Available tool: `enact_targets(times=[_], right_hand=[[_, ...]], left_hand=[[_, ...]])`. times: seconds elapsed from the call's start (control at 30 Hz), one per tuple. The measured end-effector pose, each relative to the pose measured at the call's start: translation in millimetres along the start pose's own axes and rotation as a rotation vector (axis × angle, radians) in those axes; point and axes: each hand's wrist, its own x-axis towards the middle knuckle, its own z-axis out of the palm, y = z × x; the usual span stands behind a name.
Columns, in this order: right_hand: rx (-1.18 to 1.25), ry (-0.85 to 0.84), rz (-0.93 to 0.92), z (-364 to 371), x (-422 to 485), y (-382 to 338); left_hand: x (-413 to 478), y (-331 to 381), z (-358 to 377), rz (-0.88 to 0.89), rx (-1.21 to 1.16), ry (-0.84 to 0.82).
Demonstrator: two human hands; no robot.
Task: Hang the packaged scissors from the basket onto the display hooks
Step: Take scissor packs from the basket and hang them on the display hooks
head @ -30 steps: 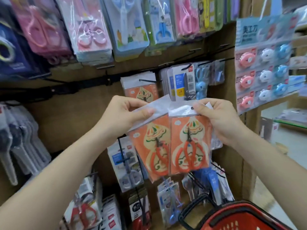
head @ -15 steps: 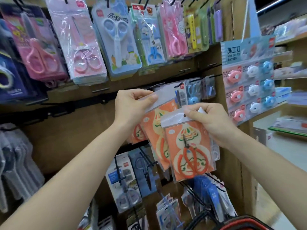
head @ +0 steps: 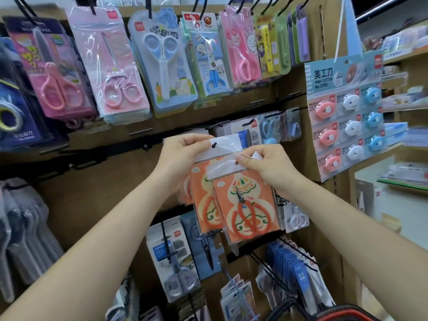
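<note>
Two orange scissor packs, one per hand. The left grip pinches the back pack, whose header hole sits on a hook tip. The right grip pinches the front pack, which overlaps it. Hanging stock crowds all sides. The basket rim is bottom right.

Bright even light, glary plastic, blurred, warped edges

Ahead of me: brown board display wall crossed by black rails | my right: wooden shelving with blurred stacked goods, blue mini-cutter card hanging at its end | floor: pale, glimpsed low right | light: bright strip top right against dark ceiling
</note>
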Motion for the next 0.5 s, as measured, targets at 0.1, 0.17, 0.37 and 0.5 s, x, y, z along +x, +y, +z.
enact_targets(times=[0.1, 0.17, 0.37, 0.5], right_hand=[[0.0, 0.006, -0.007, -0.5, 1.9, 0.9], [0.005, -0.001, -0.016, -1.1, 1.2, 0.7], [-0.089, 0.065, -0.091, 5.2, 8.6, 8.2], [-0.082, 0.104, -0.17, 10.3, 9.0, 2.6]], left_hand=[[-5.0, -16.3, -6.2, 0.135, 0.089, 0.076], [-6.8, -26.5, -8.7, 0.16, 0.084, 0.113], [17.4, -39.2, -5.2, 0.137, 0.086, 0.289], [36.6, -53.4, -9.6, 0.094, 0.137, 0.367]])
